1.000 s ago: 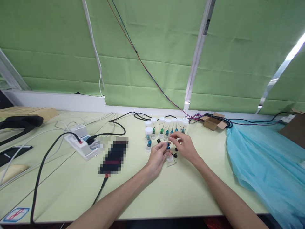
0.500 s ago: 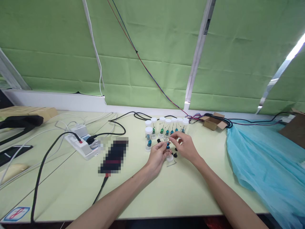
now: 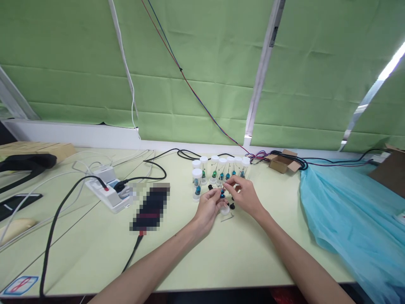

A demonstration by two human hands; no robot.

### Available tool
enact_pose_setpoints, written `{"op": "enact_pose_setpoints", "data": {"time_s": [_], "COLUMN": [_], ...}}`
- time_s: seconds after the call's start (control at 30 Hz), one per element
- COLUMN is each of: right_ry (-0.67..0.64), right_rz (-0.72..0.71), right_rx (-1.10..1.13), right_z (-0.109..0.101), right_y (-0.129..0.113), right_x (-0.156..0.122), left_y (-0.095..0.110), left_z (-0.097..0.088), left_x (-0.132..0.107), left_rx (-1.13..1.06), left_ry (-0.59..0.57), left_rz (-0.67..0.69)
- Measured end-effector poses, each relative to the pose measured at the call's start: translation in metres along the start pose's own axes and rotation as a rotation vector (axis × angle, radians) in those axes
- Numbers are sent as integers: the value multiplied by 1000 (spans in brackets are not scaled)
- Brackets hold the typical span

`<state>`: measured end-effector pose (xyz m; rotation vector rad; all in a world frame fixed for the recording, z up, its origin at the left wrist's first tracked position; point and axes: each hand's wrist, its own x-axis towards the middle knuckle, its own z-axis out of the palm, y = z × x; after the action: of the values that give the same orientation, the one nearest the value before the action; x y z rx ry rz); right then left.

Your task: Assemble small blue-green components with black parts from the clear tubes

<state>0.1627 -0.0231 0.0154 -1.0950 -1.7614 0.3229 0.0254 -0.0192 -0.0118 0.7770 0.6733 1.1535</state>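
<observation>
My left hand (image 3: 209, 207) is closed, its thumb and fingers pinching a small shiny blue metal part (image 3: 222, 194). From the right, my right hand (image 3: 242, 192) pinches at the top of that part, where a thin metal piece shows between the fingertips; its exact kind is too small to make out. Several clear tubes with white lids (image 3: 197, 185) stand behind and to the left of my hands, with blue or green parts inside. A white cap (image 3: 225, 210) lies just below my fingers, beside a small black part (image 3: 232, 206) and a thin metal pin (image 3: 227, 217).
A blurred dark phone-like device (image 3: 150, 207) with a cable lies left of my arms. Farther left is a white power strip (image 3: 109, 192) with plugs. A small open cardboard box (image 3: 283, 161) and blue sheeting (image 3: 332, 207) are on the right. Black cables run along the back.
The view has shifted very slightly. Both hands keep the same pinch on the blue part, with hardly any visible movement.
</observation>
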Motion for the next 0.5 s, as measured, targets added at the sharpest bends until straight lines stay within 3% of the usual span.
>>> {"op": "enact_pose_setpoints", "data": {"time_s": [0.5], "right_ry": [32], "right_rz": [27], "right_rx": [1], "right_z": [1], "right_y": [-1], "right_x": [0], "left_y": [-3], "left_z": [-3], "left_x": [3], "left_rx": [81], "left_ry": [-14], "left_rz": [68]}}
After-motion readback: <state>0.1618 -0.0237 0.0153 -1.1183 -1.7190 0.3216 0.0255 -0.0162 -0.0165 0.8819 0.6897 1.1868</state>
